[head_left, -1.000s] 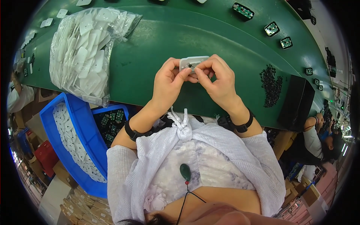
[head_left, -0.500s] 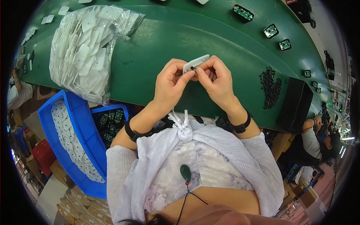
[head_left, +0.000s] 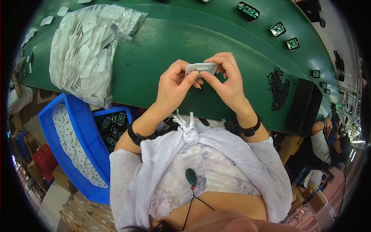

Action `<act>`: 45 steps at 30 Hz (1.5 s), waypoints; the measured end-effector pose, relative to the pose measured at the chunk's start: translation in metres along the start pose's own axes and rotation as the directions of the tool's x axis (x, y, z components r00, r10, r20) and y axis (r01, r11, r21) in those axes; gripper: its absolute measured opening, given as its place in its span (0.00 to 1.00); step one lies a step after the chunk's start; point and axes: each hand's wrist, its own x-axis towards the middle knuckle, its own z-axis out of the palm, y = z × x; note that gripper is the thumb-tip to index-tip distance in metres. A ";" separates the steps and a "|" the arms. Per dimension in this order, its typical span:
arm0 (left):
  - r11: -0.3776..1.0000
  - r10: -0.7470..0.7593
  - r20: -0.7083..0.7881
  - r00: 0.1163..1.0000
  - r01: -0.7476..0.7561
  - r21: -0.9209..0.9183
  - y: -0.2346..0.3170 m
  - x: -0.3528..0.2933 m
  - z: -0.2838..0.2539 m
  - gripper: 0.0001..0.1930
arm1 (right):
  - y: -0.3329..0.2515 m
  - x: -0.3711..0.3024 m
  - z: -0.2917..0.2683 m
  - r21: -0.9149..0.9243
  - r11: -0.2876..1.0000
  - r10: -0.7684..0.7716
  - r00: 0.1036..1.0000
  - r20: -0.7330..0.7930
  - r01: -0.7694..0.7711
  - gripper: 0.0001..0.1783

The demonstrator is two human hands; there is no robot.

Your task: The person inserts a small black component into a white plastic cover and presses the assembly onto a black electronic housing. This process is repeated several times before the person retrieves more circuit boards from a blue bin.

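Between both hands, above the green table (head_left: 154, 50), is a white plastic cover (head_left: 205, 67) with rounded corners, its inner side turned partly toward me. My left hand (head_left: 176, 84) pinches its left end between thumb and fingers. At the right end, my right hand (head_left: 227, 79) grips it, fingers on the far edge and thumb pressing near the middle. A small dark part seems to sit by the thumb tips, mostly hidden. On the table to the right lies a pile of small black parts (head_left: 278, 89).
A clear bag of white covers (head_left: 83, 58) lies on the left. Below it stand a blue bin (head_left: 83, 127) of white covers and a smaller blue bin (head_left: 129, 111) with circuit boards. A black box (head_left: 303, 108) is at right; black housings with green boards (head_left: 278, 29) line the far side.
The white cover has turned from slanting to nearly level, with more of its inner side showing. My right hand has shifted slightly right, its fingers now over the far edge.
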 end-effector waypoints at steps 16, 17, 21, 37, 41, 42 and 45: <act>0.899 -0.016 -0.167 0.986 0.087 0.429 0.011 0.049 -0.032 0.05 | 0.069 0.098 -0.058 -0.512 0.823 -0.377 0.910 -0.171 0.245 0.14; 0.735 0.021 -0.174 0.984 0.103 0.670 0.014 0.055 -0.031 0.04 | 0.082 0.114 -0.071 -0.618 0.740 -0.431 0.892 -0.135 0.264 0.14; 0.281 0.306 0.102 0.947 -0.192 0.940 0.007 0.069 -0.035 0.04 | 0.103 0.147 -0.089 -0.727 0.672 -0.253 0.966 -0.051 0.138 0.22; -0.004 0.333 0.301 0.893 -0.318 0.948 -0.001 0.038 -0.014 0.37 | 0.053 0.013 -0.072 -0.369 0.929 -0.031 0.998 -0.052 0.010 0.19; 0.042 0.317 0.408 0.856 -0.442 0.896 -0.001 0.040 -0.019 0.33 | 0.043 0.000 -0.072 -0.377 0.926 -0.010 0.999 0.035 0.023 0.21; 0.104 0.324 0.393 0.861 -0.445 0.890 0.001 0.039 -0.019 0.32 | 0.039 -0.001 -0.071 -0.427 0.904 0.016 1.000 0.023 -0.005 0.22; 0.256 0.367 0.346 0.864 -0.451 0.855 -0.001 0.037 -0.027 0.31 | 0.026 0.003 -0.062 -0.434 0.900 -0.024 0.999 0.032 0.035 0.23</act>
